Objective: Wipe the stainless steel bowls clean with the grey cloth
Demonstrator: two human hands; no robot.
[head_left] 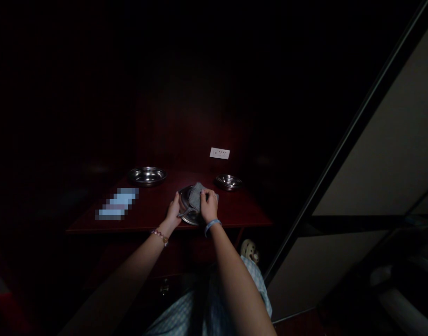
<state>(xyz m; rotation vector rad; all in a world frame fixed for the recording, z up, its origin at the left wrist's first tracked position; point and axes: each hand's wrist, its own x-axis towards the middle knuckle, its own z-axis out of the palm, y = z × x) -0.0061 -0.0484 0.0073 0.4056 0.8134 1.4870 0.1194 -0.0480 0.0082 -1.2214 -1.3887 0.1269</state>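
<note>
Over the front part of the dark red table, a shiny metal plate (190, 218) sits tilted between my hands. My left hand (174, 210) grips the plate at its left rim, thumb up along the edge. In my right hand (209, 205) is a grey cloth (195, 198), bunched and pressed against the plate's surface. The cloth covers much of the plate, and a strip of it hangs toward my left fingers. My right fingertips are curled into the cloth and partly hidden.
A wide metal dish (147, 176) stands at the back left of the table (130, 223); smaller stacked metal bowls (228, 182) are at the right. A blurred-out bluish flat thing (118, 204) lies on the left. Behind is a white wall socket (220, 153). Below right is a beige clog (249, 250).
</note>
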